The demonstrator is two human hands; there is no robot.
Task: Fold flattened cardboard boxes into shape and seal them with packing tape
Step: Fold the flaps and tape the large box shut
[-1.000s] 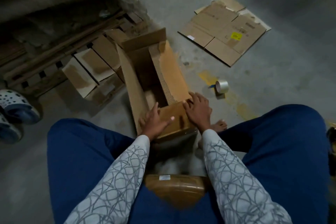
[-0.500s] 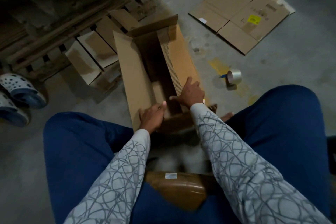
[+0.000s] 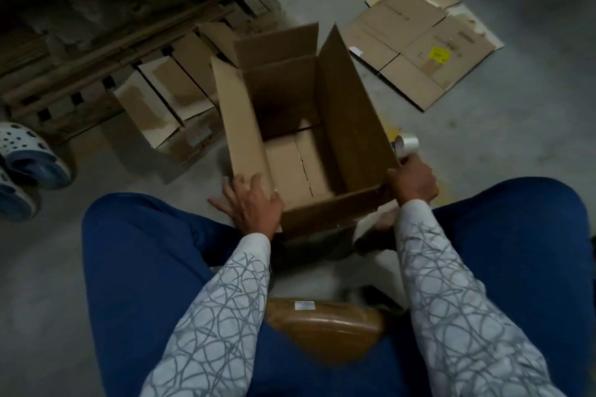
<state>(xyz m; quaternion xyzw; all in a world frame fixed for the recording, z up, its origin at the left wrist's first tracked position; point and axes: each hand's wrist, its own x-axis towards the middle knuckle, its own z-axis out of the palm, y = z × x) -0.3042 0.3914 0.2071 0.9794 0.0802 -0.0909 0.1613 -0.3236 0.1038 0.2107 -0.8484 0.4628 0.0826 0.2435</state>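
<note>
An opened brown cardboard box [image 3: 351, 113] stands on the concrete floor between my knees, its top flaps up and its bottom flaps folded flat inside. My left hand [image 3: 251, 203] holds the box's near left corner, fingers spread along the outside of the left wall, thumb on the near wall. My right hand [image 3: 414, 182] grips the near right corner. A roll of clear packing tape [image 3: 407, 144] lies on the floor just beyond my right hand, partly hidden by the box's right flap.
A flattened cardboard box [image 3: 422, 39] with a yellow sticker lies on the floor at the back right. Several flat cartons [image 3: 167, 97] lean against a wooden pallet at the left. Perforated clogs [image 3: 25, 164] sit at the far left. A brown stool seat [image 3: 325, 325] shows between my legs.
The box went from lying skewed and half collapsed to standing squared and open. My hands left the near flap and inside wall for the box's two near corners.
</note>
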